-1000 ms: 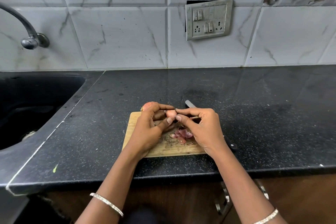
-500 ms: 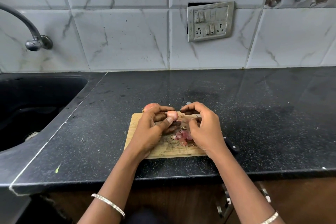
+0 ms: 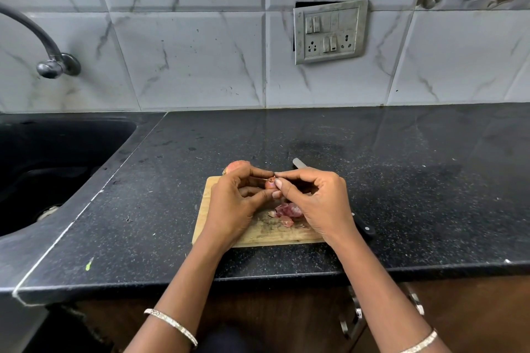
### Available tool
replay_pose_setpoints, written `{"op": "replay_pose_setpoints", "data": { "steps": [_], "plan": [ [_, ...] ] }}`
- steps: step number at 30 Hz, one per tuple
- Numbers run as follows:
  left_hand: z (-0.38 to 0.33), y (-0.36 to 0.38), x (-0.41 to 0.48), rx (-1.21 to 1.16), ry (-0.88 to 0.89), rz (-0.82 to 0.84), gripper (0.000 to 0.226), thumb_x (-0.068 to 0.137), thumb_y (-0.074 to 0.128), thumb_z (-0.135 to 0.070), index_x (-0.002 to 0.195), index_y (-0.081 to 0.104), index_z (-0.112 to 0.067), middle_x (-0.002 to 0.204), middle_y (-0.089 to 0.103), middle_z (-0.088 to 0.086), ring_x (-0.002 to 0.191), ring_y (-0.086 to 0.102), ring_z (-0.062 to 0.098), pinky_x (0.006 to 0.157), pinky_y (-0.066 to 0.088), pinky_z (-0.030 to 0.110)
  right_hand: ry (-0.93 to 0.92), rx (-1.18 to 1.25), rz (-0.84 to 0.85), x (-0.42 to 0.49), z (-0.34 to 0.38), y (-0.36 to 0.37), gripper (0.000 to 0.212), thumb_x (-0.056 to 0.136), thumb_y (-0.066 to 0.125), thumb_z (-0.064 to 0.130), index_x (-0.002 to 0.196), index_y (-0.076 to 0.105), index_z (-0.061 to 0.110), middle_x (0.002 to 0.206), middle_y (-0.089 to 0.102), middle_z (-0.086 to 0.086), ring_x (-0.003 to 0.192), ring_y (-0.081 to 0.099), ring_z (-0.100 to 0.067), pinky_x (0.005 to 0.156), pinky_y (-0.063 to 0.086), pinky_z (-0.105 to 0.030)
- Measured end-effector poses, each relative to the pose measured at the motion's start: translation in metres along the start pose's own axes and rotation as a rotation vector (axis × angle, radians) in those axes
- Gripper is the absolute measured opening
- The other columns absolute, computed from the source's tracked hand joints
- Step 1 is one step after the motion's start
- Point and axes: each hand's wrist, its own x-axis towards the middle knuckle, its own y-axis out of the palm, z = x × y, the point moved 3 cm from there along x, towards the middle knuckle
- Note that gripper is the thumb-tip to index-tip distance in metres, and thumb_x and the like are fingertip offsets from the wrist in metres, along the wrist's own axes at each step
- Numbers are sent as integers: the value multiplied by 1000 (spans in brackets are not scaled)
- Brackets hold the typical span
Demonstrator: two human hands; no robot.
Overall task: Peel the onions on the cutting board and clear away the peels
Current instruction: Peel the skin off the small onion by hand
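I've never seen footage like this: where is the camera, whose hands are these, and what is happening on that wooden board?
No machine here: a person works bare-handed, and the one camera sits on their head, looking forward and down, so both arms reach in from below. The left hand holds a small onion over the cutting board; the right hand pinches at its top, apparently pulling skin. Purple peels lie on the board, a second onion sits behind the left hand, and a knife lies partly hidden behind the right hand. Everything rests on a black counter beside a sink.
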Motion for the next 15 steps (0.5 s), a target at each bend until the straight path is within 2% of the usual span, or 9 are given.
{"op": "replay_pose_setpoints", "data": {
  "steps": [4, 7, 11, 15],
  "plan": [
    [1, -1, 1, 66, 16, -14, 33, 70, 86, -4, 100, 73, -7, 92, 77, 12, 87, 76, 28, 79, 63, 35, -17, 4, 17, 1, -2, 0, 9, 83, 79, 3, 90, 82, 8, 87, 78, 6, 84, 71, 3, 76, 50, -9],
    [1, -2, 1, 76, 13, -4, 31, 71, 86, 0, 99, 73, -7, 91, 77, 12, 86, 76, 29, 79, 63, 37, -19, -2, 23, 0, -2, -1, 10, 83, 78, 1, 88, 82, 8, 86, 78, 4, 83, 72, 1, 76, 50, -9],
    [-1, -1, 0, 88, 17, 17, 31, 72, 86, -1, 98, 75, -10, 92, 78, 9, 87, 77, 26, 79, 62, 31, -8, -27, -5, 0, -5, -1, 10, 83, 77, 4, 86, 82, 12, 83, 78, 8, 79, 72, -3, 72, 54, -16],
    [-2, 0, 0, 67, 14, 16, 32, 71, 85, -7, 102, 75, -9, 95, 78, 9, 91, 76, 26, 82, 62, 34, 13, -23, -23, 0, -7, -1, 10, 83, 78, 5, 87, 82, 13, 81, 78, 8, 76, 73, -5, 71, 56, -20]
  ]
}}
